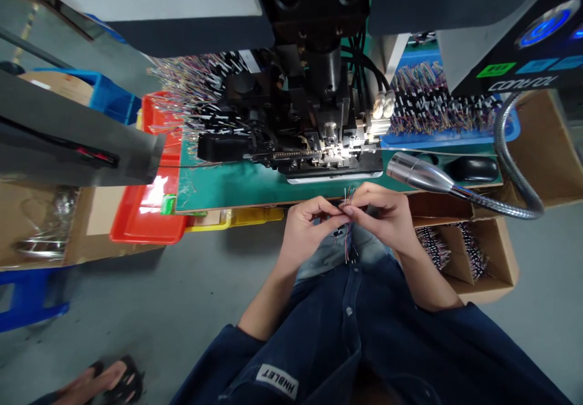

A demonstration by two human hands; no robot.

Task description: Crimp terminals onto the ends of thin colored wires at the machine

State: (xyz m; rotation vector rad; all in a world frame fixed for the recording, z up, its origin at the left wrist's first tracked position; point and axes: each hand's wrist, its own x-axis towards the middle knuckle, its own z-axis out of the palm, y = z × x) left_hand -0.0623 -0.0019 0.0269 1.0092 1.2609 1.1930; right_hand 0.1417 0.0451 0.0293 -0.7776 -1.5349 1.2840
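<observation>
Between my two hands is a short bundle of thin coloured wires (348, 195), its loose ends fanned out above my fingertips and its lower ends hanging toward my lap. My left hand (312, 226) pinches the bundle from the left, thumb and forefinger closed. From the right, my right hand (382, 215) grips it the same way, the fingertips of both hands meeting. Just beyond the hands stands a black crimping machine (330, 107), its lit die area (337, 152) above the green bench mat (255, 189). My fingers cover the middle of the bundle.
A lamp on a bendable neck (421, 174) reaches in at right. Wire bundles fill a blue tray (512, 129) and a divided cardboard box (505, 265). A red tray (150, 223) juts past the bench's left edge. Another person's foot (121, 381) shows at lower left.
</observation>
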